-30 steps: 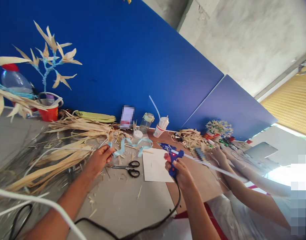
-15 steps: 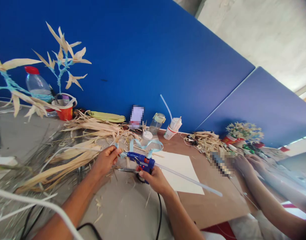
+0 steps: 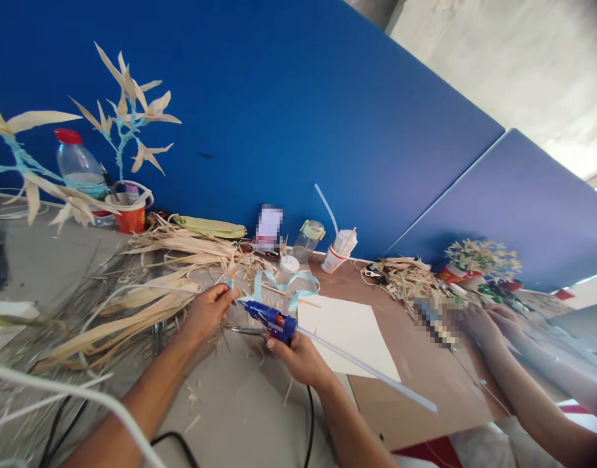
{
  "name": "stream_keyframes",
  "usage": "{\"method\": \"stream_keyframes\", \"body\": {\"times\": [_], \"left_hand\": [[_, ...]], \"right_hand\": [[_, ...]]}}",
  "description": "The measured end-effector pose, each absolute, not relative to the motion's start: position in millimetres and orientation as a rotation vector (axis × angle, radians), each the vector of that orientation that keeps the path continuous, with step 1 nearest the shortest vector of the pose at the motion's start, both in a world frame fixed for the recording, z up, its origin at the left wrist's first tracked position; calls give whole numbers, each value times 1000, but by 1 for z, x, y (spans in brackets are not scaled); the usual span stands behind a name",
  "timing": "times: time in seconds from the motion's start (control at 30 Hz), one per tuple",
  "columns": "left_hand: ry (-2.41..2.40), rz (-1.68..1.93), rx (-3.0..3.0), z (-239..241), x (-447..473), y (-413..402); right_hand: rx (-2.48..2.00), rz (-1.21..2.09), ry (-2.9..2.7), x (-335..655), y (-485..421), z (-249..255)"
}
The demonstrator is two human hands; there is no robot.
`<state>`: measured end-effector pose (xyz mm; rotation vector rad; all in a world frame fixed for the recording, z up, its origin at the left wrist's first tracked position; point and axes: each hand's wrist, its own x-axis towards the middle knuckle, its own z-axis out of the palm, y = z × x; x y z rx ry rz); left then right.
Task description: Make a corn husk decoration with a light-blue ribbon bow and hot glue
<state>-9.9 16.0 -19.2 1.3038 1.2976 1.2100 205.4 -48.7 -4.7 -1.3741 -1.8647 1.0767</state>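
My right hand (image 3: 301, 356) is closed round the handle of a blue hot glue gun (image 3: 271, 320), and a long clear glue stick (image 3: 371, 370) juts out of its back end. The nozzle points left, close to the fingertips of my left hand (image 3: 213, 312). Those fingers pinch a small corn husk flower (image 3: 230, 268) by its light blue wrapped stem; whether the nozzle touches it I cannot tell. Behind the glue gun, a light blue ribbon (image 3: 293, 286) lies in loops. Scissors (image 3: 247, 330) lie partly hidden beneath the gun.
Dried corn husks (image 3: 181, 253) and thin wires spread across the left. A white sheet (image 3: 347, 331) lies right of the gun. Cups, a jar (image 3: 308, 237) and a bottle (image 3: 78, 162) stand along the blue partition (image 3: 279, 97). Another person's hands (image 3: 483, 325) are at the right.
The glue gun has tilted, its back end dropping and its glue stick slanting lower at the right. My left hand keeps its pinch on the flower, almost unmoved.
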Motion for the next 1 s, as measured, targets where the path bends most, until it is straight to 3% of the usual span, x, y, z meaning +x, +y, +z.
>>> {"method": "stream_keyframes", "body": {"times": [1.0], "left_hand": [[1323, 1213, 1271, -21, -10, 17]], "right_hand": [[-1454, 1037, -1912, 198, -50, -8]]}}
